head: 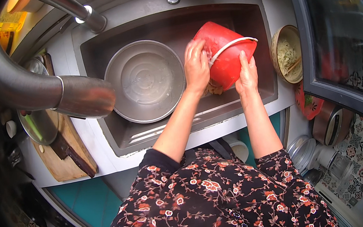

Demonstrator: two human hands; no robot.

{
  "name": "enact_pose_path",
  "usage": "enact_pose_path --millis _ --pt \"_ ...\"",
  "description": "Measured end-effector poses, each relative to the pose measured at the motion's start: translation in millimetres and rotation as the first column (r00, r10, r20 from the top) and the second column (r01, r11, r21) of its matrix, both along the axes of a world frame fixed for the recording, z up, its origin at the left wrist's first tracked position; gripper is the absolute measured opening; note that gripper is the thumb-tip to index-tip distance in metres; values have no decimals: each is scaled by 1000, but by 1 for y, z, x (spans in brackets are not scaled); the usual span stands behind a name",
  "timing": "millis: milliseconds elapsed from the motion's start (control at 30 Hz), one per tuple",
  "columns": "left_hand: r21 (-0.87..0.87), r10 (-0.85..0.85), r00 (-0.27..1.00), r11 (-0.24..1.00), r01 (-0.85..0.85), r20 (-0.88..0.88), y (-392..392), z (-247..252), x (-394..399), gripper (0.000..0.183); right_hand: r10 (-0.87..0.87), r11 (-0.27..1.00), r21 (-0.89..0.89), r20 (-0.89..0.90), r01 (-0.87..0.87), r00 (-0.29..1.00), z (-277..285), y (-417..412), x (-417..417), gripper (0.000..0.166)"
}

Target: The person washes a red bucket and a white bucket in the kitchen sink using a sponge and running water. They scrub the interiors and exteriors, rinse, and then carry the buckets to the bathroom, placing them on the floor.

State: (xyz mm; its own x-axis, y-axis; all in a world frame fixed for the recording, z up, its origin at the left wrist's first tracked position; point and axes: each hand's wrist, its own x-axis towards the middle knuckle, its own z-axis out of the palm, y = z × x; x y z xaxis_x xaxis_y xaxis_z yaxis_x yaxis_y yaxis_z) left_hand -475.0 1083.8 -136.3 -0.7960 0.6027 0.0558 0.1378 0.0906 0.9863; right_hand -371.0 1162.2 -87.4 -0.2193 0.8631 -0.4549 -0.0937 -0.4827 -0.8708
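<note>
A red plastic bucket with a white handle is tipped over in the right part of the sink. My right hand grips its side near the rim, thumb on the outside. My left hand lies against the bucket's left side, somewhat blurred; whether its fingers hold anything cannot be told. Something yellowish-brown shows under the bucket. To the left, a wide grey metal basin stands in the sink, wet inside.
The faucet reaches over the sink's left side. A cleaver lies on a wooden cutting board beside a glass lid. At right are a bowl of shredded food with chopsticks and an open window frame.
</note>
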Motion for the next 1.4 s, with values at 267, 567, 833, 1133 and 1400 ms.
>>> enact_pose_path --millis 267,567,833,1133,1400 --pt "-211 -525 655 841 499 -544 22 16 18 45 -49 991 -128 -179 26 983 -4 7 -1 48" --pt "-375 -139 887 926 -42 -441 61 -34 -23 35 -63 997 37 -47 65 997 -10 -13 8 23" --pt "-299 -446 673 895 331 -590 28 0 35 36 -82 987 -150 -167 56 983 -3 -15 18 35" --pt "-516 -612 691 763 388 -386 62 -12 -19 42 322 946 28 -14 -322 947 -4 -33 34 37" --pt "-499 -636 742 724 477 -213 58 0 -18 44 481 867 57 167 -496 860 0 -29 33 28"
